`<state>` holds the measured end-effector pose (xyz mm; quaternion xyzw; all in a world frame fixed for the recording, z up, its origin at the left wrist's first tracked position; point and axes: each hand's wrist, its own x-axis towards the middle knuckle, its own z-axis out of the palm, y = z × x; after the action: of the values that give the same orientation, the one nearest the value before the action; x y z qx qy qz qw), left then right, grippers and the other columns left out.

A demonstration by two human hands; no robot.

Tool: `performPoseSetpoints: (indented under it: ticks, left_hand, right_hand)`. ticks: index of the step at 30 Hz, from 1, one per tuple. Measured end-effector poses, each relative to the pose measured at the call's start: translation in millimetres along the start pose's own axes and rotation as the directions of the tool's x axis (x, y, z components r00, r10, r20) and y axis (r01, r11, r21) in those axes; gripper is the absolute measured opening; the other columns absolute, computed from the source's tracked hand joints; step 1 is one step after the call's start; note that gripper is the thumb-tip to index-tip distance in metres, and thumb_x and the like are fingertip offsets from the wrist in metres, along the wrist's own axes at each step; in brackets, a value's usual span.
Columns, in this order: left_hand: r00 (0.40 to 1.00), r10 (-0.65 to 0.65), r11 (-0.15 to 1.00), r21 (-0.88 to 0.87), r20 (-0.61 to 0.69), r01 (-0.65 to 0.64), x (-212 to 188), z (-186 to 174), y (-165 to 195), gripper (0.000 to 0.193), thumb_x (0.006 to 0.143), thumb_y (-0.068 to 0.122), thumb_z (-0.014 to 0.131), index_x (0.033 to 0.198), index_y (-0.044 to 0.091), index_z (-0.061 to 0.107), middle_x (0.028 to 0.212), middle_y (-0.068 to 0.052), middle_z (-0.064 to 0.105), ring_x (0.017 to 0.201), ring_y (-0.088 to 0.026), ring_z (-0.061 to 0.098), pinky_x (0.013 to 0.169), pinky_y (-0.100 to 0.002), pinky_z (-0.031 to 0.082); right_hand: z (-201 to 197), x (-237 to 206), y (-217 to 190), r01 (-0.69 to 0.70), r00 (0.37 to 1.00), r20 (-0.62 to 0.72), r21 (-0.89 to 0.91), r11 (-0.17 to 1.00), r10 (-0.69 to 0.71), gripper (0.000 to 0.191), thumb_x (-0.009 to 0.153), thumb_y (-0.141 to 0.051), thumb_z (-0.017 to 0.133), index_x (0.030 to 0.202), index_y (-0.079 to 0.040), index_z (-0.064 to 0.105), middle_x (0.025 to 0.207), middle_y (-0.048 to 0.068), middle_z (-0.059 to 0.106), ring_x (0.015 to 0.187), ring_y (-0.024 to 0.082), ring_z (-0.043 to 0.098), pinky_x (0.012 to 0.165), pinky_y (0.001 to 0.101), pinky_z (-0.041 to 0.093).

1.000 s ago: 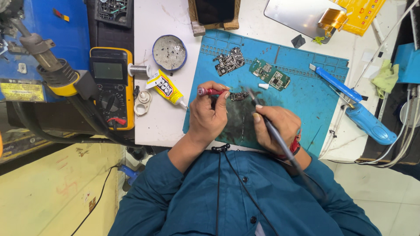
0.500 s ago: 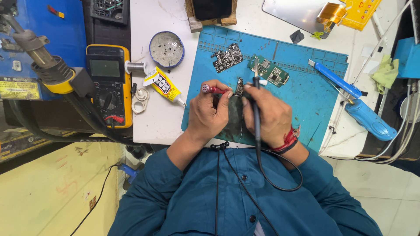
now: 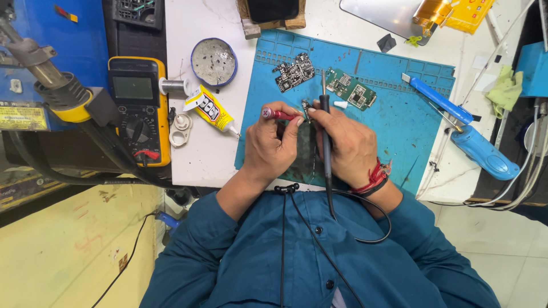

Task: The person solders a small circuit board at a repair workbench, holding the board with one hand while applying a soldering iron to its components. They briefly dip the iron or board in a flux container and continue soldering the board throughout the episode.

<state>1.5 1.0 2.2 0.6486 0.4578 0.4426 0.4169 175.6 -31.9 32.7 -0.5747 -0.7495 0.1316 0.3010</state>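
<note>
On the blue mat (image 3: 399, 120), left hand (image 3: 274, 145) pinching a red-handled tool (image 3: 278, 114), right hand (image 3: 348, 145) clamped round a black soldering iron (image 3: 325, 122); small circuit piece (image 3: 306, 108) between both grips.

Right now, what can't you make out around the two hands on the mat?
- Small part pinched between both hands, head view: too small, fingers cover it.
- Soldering iron tip: too thin to tell whether it touches anything.
- Red-handled tool working end: hidden by left hand.
- Mat beneath right hand: covered.
</note>
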Motion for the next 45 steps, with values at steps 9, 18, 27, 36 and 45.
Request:
performPoseSetpoints:
  ticks: [9,18,27,36,45]
  left_hand:
    - [0.988,-0.157,0.960,-0.233,0.009,0.154,2.8,-0.6,1.0,0.014,0.101,0.003,0.068,0.112,0.003,0.059,0.101,-0.006,0.076,0.065,-0.007,0.066,0.056,-0.024,0.054]
    - [0.991,-0.135,0.975,-0.181,-0.005,0.132,3.6,-0.9,0.6,0.013,0.103,0.004,0.067,0.111,0.004,0.057,0.095,-0.004,0.076,0.060,-0.005,0.064,0.053,-0.023,0.049]
    - [0.991,-0.131,0.984,-0.123,-0.003,0.129,4.2,-0.9,1.6,0.015,0.102,0.006,0.069,0.111,0.006,0.056,0.090,-0.004,0.074,0.059,-0.006,0.064,0.052,-0.024,0.048]
    - [0.994,-0.107,0.990,-0.098,-0.006,0.106,2.2,0.0,2.4,0.016,0.102,0.005,0.069,0.111,0.006,0.055,0.093,-0.004,0.075,0.058,-0.007,0.064,0.053,-0.025,0.049]
    - [0.993,-0.114,0.986,-0.124,-0.009,0.112,0.4,0.6,2.0,0.017,0.102,0.006,0.069,0.111,0.006,0.054,0.096,-0.005,0.076,0.061,-0.007,0.065,0.054,-0.024,0.050]
  right_hand:
    - [2.7,-25.1,17.7,-0.095,0.915,-0.356,0.262,0.960,0.188,0.034,0.107,-0.018,0.062,0.135,0.002,0.063,0.106,0.017,0.070,0.086,0.029,0.072,0.076,0.0351,0.055]
    - [-0.6,-35.7,15.8,0.046,0.972,-0.236,0.169,0.985,-0.004,0.007,0.095,-0.010,0.066,0.095,-0.003,0.067,0.082,0.011,0.069,0.066,0.027,0.064,0.062,0.0364,0.049]
    - [-0.4,-23.2,8.3,0.064,0.979,-0.202,0.171,0.983,-0.028,0.007,0.096,-0.007,0.066,0.089,-0.005,0.064,0.083,0.009,0.071,0.067,0.026,0.066,0.062,0.0360,0.050]
    - [-4.4,-20.3,3.7,0.075,0.984,-0.170,0.150,0.986,-0.049,0.005,0.093,-0.007,0.067,0.090,-0.004,0.065,0.082,0.009,0.071,0.067,0.026,0.067,0.062,0.0364,0.052]
    - [-3.5,-20.9,4.7,0.079,0.984,-0.170,0.133,0.988,-0.056,0.004,0.092,-0.007,0.068,0.090,-0.004,0.065,0.080,0.009,0.070,0.065,0.026,0.066,0.061,0.0367,0.051]
